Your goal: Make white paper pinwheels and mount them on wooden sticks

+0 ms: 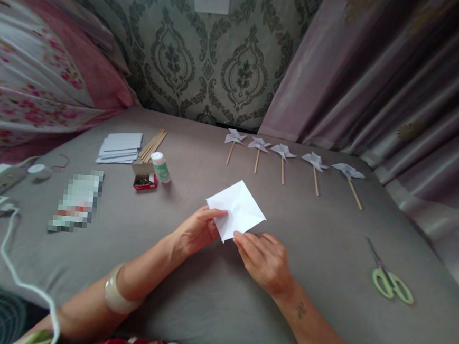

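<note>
The left hand's (201,230) grip is narrow, holding the left corner of a square of white paper (245,205) with the thumb lying across its face. The right hand's (264,259) grip is a fingertip pinch at the near edge, just right of the near corner. The paper is raised at the near middle of the scene, turned like a diamond, with creases showing; holding it from two sides probably keeps so thin a sheet flat and steady.

Beneath is a soft grey cloth-covered surface (309,220), faintly wrinkled. To the far left, a white-capped plastic bottle (160,167) with a green label stands upright beside a small open red box (145,182) of tiny, seemingly metallic pieces. Beyond lie slim wooden sticks (153,144) and a stack of flat white sheets (120,145), likely grouped for easy reach. At the far right, five folded paper pinwheels (282,152) on sticks lie in a row, apart, perhaps so their crisp blades stay uncrushed. Scissors (390,280) with rounded pale-green handles lie near right, handles toward the person, presumably ready for the right hand.
</note>
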Tool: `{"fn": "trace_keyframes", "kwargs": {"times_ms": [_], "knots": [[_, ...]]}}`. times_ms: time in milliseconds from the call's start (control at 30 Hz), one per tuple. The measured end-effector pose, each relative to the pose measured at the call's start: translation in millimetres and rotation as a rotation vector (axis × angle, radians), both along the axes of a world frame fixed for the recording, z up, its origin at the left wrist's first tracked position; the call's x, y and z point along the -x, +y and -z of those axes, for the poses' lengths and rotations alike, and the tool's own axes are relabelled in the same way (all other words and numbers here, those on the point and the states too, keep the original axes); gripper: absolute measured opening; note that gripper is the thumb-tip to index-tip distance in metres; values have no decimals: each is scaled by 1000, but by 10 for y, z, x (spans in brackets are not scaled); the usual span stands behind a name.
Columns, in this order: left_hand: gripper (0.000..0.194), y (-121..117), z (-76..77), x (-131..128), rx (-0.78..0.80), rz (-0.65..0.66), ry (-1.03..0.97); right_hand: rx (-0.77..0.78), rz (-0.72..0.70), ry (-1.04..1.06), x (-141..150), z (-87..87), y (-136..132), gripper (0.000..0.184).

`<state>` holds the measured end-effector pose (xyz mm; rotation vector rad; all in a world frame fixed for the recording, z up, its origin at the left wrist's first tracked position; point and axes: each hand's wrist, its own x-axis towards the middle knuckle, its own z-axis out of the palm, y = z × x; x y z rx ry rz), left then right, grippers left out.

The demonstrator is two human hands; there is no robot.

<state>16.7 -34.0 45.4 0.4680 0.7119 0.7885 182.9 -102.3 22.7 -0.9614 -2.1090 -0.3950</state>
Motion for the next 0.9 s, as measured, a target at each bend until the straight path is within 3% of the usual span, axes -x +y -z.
{"fn": "trace_keyframes", "kwargs": {"times_ms": [167,367,533,667,800,900], "knots": [[31,-21,-25,23,-45,11,-78,10,-31,21,16,-33,-32,44],[32,-16,23,41,-60,58,-47,42,-34,5,24,-59,-51,45],[29,-13,37,23,-93,68,-7,41,24,37,38,-73,-58,30],[30,24,104,-18,-178,61,55,115,153,42,63,-65,-36,13],[45,76,251,-30,-397,-2,350,255,334,64,57,2,33,12],[49,97,328,4,-711,-117,740,376,406,109,26,77,85,12]]}}
